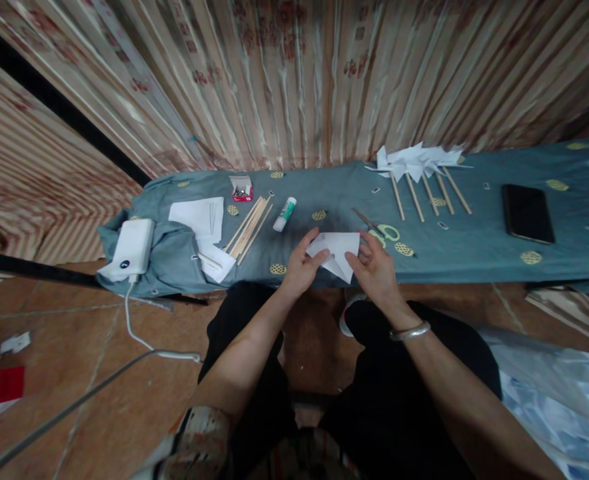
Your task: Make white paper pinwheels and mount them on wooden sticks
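Note:
Between both hands, above the front edge of the cloth-covered surface, is a piece of white paper (342,248) with slanted lower edges. My left hand (304,263) pinches its left side, thumb on top. My right hand (374,267) grips the right side the same way. Just behind the right fingers lie scissors (387,232) with light green handles. A glue stick (285,215) with a green label rests beyond my left hand. Left of it is a bundle of thin wooden sticks (248,228). Several white paper pinwheels (417,161) on sticks lie at the back right.
A small red and white box (242,189) holds tiny metal pieces. White paper sheets (199,217) lie to the left, near a white power bank (133,247) with a cable (128,313). A black phone (528,213) is at the right. A curtain (284,87) hangs behind.

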Demonstrator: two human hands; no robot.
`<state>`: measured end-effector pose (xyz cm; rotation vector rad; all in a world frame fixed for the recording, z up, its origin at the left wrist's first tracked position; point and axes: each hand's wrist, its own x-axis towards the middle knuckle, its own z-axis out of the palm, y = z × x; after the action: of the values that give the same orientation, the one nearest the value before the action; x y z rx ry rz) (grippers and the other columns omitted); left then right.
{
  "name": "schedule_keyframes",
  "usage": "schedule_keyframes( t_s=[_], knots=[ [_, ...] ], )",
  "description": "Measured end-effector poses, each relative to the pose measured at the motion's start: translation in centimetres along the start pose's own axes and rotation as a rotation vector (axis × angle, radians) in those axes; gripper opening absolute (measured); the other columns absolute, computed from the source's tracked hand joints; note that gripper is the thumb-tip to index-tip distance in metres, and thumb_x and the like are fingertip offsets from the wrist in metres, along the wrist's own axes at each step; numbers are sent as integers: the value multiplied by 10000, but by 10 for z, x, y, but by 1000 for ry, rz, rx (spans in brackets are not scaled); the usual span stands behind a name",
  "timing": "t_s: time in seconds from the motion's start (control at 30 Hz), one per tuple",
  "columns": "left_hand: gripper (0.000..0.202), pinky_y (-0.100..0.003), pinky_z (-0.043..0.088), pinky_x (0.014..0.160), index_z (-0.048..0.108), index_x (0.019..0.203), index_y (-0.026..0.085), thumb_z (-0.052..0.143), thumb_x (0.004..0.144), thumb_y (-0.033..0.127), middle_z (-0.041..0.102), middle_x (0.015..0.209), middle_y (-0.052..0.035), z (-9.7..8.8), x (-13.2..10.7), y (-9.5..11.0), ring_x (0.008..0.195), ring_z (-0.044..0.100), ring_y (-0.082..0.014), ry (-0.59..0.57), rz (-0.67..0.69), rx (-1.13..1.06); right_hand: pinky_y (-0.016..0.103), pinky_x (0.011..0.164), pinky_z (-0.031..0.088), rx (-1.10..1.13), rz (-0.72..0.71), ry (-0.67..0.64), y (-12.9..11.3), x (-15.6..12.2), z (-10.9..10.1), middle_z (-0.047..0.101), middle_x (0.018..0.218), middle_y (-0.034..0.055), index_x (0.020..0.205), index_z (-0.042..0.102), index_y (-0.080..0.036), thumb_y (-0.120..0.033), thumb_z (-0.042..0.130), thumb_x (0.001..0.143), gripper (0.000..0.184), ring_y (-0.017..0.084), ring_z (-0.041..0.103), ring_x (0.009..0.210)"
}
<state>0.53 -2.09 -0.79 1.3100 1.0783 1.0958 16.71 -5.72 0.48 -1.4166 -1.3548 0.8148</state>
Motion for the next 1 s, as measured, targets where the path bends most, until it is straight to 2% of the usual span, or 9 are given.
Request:
schedule_keyframes(
  t_s=[0.07, 0.2, 0.27, 0.4, 0.6, 0.7, 0.83, 0.93, 1.0],
  knots=[
    [605, -428, 399, 1117, 487, 1392, 155, 674, 832, 289, 544, 1427, -152, -3, 0, -1, 1303, 524, -269, 20, 56, 147, 377, 699, 596, -87, -28, 66, 4, 2, -2, 664, 1257, 177, 1453, 376, -186, -316, 564, 843, 651, 230, 722, 796],
    [464, -482, 345, 1158, 537, 1357, 195, 504, 896, 157, 436, 1529, -134, -7, -9, 10, 1414, 404, -259, -26, 308, 573, 390, 793, 586, -277, -112, 76, 7, 6, -4, 644, 1278, 150, 1190, 650, -190, -265, 514, 841, 382, 227, 706, 853],
    [424, -542, 286, 1178, 632, 1244, 221, 458, 881, 87, 512, 1477, -102, -7, -16, 18, 1435, 372, -260, -139, 425, 784, 400, 839, 579, -320, -138, 78, 10, 9, -3, 668, 1215, 133, 1030, 711, -200, -255, 494, 841, 293, 235, 701, 908],
    [443, -644, 134, 1191, 685, 1164, 240, 428, 869, 32, 633, 1349, -72, -3, -26, 26, 1440, 368, -269, -278, 474, 1006, 450, 954, 540, -378, -153, 87, 16, 10, -2, 669, 1205, 137, 1018, 719, -195, -170, 431, 820, 350, 268, 675, 1055],
    [327, -696, 77, 1180, 723, 1103, 275, 495, 926, 121, 690, 1263, -60, -8, -21, 19, 1329, 509, -272, -239, 416, 1059, 460, 935, 557, -453, -175, -111, 16, 3, -7, 607, 1312, 148, 1132, 681, -186, -112, 457, 775, 428, 284, 662, 1104],
    [278, -674, 71, 1196, 736, 1070, 273, 512, 944, 167, 723, 1194, -53, -13, -20, 16, 1234, 590, -246, -253, 412, 1017, 543, 1042, 468, -559, -270, -161, 11, -1, -13, 411, 1525, 165, 1234, 634, -179, -124, 507, 774, 480, 350, 485, 1343],
    [269, -620, 167, 1203, 728, 1090, 253, 523, 942, 162, 731, 1174, -61, -18, -24, 13, 1207, 614, -224, -291, 407, 957, 643, 1092, 353, -656, -362, -211, 4, -6, -21, 228, 1636, 100, 1251, 639, -232, -127, 541, 788, 485, 390, 225, 1490],
    [253, -553, 265, 1179, 721, 1097, 243, 534, 942, 174, 735, 1166, -60, -21, -26, 13, 1199, 616, -212, -302, 399, 919, 653, 1069, 367, -652, -373, -233, 4, -5, -27, 341, 1593, 96, 1068, 735, -235, -245, 561, 872, 262, 389, 246, 1482],
    [236, -499, 349, 1124, 723, 1090, 228, 539, 946, 197, 747, 1123, -63, -23, -27, 16, 1139, 641, -211, -293, 386, 892, 609, 1054, 412, -607, -368, -252, 6, -3, -28, 516, 1469, 117, 959, 767, -227, -307, 552, 904, 235, 365, 404, 1400]
  ],
)
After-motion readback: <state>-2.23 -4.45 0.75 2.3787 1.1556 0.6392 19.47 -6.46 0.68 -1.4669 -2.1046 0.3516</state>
